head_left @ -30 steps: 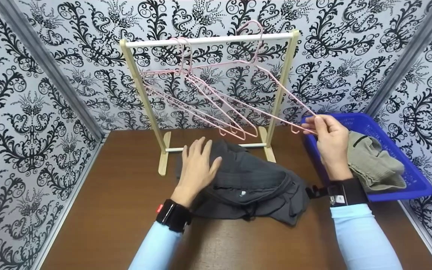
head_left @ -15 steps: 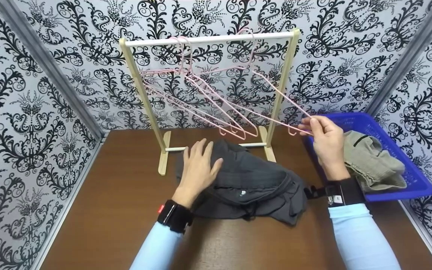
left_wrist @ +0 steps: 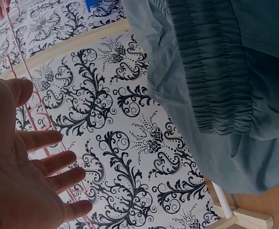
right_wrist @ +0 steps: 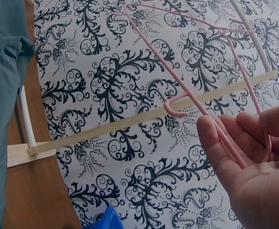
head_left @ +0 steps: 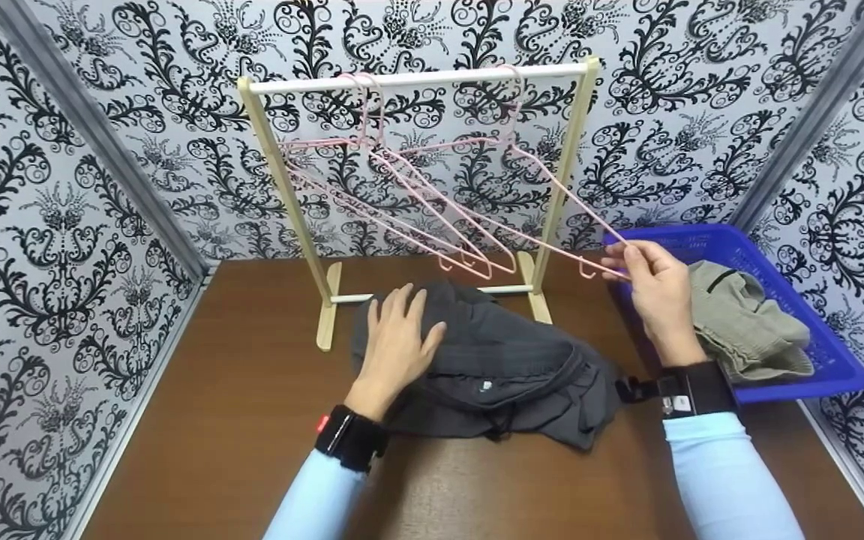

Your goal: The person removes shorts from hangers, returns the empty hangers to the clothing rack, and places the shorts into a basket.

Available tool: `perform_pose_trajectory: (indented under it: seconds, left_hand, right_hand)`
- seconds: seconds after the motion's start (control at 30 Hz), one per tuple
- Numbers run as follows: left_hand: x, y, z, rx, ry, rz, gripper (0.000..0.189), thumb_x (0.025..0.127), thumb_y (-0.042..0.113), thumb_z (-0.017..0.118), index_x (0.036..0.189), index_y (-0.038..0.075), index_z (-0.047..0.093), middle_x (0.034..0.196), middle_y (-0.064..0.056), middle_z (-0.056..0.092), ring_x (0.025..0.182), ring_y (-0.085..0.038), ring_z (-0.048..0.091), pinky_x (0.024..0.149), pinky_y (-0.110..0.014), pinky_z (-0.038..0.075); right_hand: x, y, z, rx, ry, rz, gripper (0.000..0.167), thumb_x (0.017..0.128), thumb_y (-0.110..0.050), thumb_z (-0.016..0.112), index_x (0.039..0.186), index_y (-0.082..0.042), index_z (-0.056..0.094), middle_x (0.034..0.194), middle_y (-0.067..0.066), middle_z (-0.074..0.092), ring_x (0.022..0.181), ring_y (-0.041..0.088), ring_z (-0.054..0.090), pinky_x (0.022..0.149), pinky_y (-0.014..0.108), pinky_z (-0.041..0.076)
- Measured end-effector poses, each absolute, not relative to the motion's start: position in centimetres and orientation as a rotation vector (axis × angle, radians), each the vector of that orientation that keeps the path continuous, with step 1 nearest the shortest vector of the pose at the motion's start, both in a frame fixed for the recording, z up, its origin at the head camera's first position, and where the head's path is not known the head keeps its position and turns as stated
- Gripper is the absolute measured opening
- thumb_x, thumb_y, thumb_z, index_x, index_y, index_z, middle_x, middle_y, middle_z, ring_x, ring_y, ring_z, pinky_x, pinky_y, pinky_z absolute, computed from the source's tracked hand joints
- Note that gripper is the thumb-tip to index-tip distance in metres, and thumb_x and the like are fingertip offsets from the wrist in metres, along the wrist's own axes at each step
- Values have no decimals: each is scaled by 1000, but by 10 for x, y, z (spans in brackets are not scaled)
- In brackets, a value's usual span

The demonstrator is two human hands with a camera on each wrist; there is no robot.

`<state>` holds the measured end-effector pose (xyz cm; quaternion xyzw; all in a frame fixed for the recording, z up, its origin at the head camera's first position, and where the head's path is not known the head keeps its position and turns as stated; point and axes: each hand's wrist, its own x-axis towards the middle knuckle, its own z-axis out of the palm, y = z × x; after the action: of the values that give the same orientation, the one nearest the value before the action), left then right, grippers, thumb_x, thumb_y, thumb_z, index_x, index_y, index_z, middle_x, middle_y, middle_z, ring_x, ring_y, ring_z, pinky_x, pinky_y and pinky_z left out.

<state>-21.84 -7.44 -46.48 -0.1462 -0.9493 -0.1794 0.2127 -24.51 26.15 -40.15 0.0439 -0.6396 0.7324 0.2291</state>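
My right hand [head_left: 657, 296] holds the outer corner of a pink clothes hanger [right_wrist: 191, 94], thumb on one side and fingers round the other. That hanger's hook is at the top rail of a small clothes rack [head_left: 432, 80], on its right part. My left hand [head_left: 396, 341] is over the left end of dark grey shorts [head_left: 507, 360] lying in front of the rack. In the left wrist view its fingers [left_wrist: 58, 162] are spread, with nothing in them. The shorts' elastic waistband [left_wrist: 211, 71] faces the front.
Two more pink hangers [head_left: 469, 225] hang from the rail's left part. At the right stands a blue plastic basket [head_left: 844, 375] with a folded khaki garment [head_left: 751, 326] in it. Patterned walls [head_left: 64, 300] enclose the brown table [head_left: 237, 420].
The hanger in my right hand has come down: its hook was well above the rail and is now level with it. My left hand and the shorts have hardly moved.
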Motion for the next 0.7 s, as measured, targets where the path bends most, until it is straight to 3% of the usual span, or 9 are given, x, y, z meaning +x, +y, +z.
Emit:
perform_pose_trajectory:
  seconds: [0.53, 0.7]
  left_hand:
    - [-213, -75, -477, -394, -2630, -538, 56, 101, 37, 62, 143, 0, 56, 150, -23, 50, 139, -42, 46, 117, -67, 26]
    - [-210, -75, -477, -389, -2618, -564, 56, 100, 35, 64, 143, 0, 56, 149, -23, 50, 139, -43, 46, 116, -68, 26]
  right_hand:
    - [-225, 279, -440, -80, -1823, 1951, 18, 102, 6, 55, 116, 15, 61, 94, -8, 72, 81, 6, 70, 72, 21, 58]
    - [-215, 280, -460, -121, -1959, 1862, 24, 101, 2, 60, 120, 16, 61, 95, -17, 69, 82, 2, 67, 72, 17, 57]
